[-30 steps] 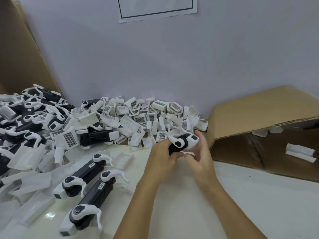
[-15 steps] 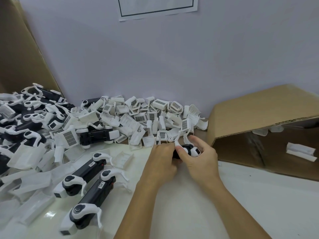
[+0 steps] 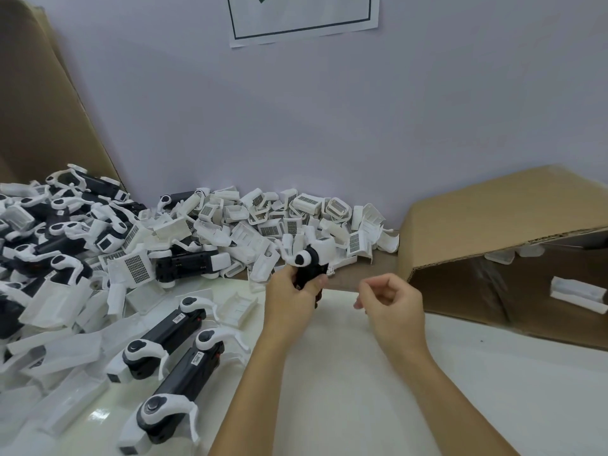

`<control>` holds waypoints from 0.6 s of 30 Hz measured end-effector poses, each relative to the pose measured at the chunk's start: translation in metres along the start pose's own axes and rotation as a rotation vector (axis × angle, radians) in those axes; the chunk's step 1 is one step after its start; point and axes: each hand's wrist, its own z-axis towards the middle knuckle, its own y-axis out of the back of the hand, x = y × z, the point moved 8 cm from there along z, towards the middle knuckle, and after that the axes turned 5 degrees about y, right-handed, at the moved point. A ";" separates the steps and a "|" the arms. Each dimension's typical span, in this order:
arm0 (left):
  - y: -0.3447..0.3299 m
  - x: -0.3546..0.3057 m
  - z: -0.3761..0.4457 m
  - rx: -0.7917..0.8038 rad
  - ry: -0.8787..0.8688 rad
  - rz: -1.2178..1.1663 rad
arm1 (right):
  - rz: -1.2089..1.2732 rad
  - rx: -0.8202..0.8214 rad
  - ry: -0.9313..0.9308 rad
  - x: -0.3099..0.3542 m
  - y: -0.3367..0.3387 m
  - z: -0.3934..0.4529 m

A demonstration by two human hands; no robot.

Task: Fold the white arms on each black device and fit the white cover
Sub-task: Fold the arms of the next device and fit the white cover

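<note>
Your left hand (image 3: 289,297) grips one black device (image 3: 307,269) above the tabletop (image 3: 345,373), cover not yet fitted; your right hand (image 3: 390,304) hangs loosely curled, empty. Many devices (image 3: 171,334) wait left.

A heap of covers (image 3: 263,222) lies along the table's (image 3: 362,390) back edge against the wall (image 3: 296,126). Left of it, a pile of devices (image 3: 49,232) fills the back left corner, before a leaning cardboard sheet (image 3: 33,93). Two devices (image 3: 171,337) lie side by side near the front left. A box (image 3: 493,232) lies on its side at the right edge. Between heap and box, the left hand (image 3: 289,301) holds one device (image 3: 309,268) upright above the table; the right hand (image 3: 391,304) is just beside it, apart.
</note>
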 end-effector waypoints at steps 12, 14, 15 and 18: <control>-0.005 -0.001 -0.005 0.096 0.106 -0.219 | -0.140 0.202 -0.016 0.006 -0.020 -0.008; -0.006 0.001 -0.004 0.097 0.134 -0.232 | -0.138 0.193 0.007 0.009 -0.019 -0.007; -0.007 0.003 -0.004 0.092 0.150 -0.240 | -0.128 0.181 0.014 0.010 -0.017 -0.007; -0.005 0.008 -0.002 0.053 0.191 -0.241 | -0.106 0.139 0.026 0.012 -0.013 -0.005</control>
